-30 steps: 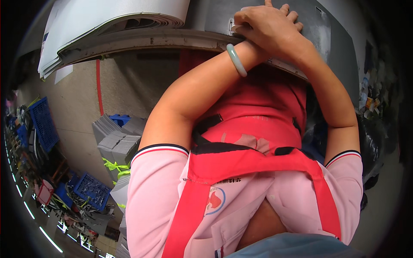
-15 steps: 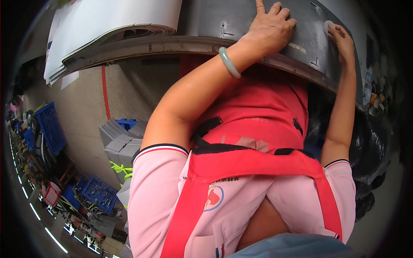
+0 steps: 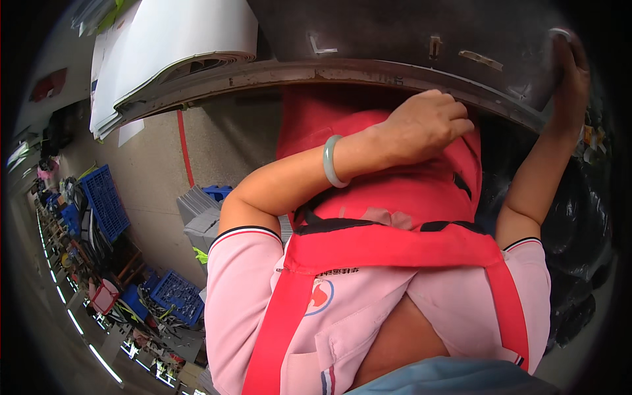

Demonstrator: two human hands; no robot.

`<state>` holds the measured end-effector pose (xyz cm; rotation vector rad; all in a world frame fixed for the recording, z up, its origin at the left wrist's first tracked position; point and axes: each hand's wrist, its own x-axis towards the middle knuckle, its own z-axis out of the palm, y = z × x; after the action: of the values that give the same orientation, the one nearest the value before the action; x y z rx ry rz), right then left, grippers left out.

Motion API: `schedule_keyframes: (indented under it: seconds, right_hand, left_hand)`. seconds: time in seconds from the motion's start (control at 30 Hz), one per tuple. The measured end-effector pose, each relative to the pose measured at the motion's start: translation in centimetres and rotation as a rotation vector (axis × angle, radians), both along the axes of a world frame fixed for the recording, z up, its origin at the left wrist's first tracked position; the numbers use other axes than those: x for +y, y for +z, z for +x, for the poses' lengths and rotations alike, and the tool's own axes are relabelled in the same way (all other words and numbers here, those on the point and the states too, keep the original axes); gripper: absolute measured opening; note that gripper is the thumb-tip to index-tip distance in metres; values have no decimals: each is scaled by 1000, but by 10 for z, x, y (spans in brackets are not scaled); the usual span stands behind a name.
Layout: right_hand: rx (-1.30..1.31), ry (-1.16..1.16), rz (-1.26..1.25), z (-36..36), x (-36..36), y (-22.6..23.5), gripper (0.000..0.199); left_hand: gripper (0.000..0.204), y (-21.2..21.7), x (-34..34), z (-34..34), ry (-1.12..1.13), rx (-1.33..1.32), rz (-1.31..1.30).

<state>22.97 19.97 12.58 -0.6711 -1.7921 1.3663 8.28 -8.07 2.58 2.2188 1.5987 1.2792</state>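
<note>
A large dark grey moulded panel (image 3: 408,33) with small clips on it lies across the top of the view. Its curved rim runs just above my red apron (image 3: 395,243). My left hand (image 3: 428,125) has its fingers curled in. It hangs just below the panel's rim in front of the apron and holds nothing that I can see. A pale green bangle (image 3: 331,161) sits on that wrist. My right hand (image 3: 571,72) reaches up and grips the panel's far right end, with its fingertips by a small white piece (image 3: 559,31).
White sheets (image 3: 178,46) are stacked on the panel's left part. Below on the concrete floor are grey stacked trays (image 3: 201,220), blue crates (image 3: 102,197) and clutter at lower left. A red floor line (image 3: 184,145) runs nearby. Black bagged material (image 3: 579,217) is at right.
My left hand has come off the top of the panel and dropped below its rim, with the fingers curling in. My right hand has moved out to the panel's right end.
</note>
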Motion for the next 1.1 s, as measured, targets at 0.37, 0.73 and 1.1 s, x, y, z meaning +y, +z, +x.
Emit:
schedule_keyframes:
  seconds: [0.37,0.73,1.1]
  right_hand:
    - [315,31,-643,-26,21,-89,27]
    - [264,30,-656,-16,34,-115,23]
    - [175,13,-597,-11,36,-121,22]
  left_hand:
    - [27,6,11,-109,181,26,-334]
    - [16,12,14,-119,92,216,-302]
    - [25,46,8,-128,2,18,-560]
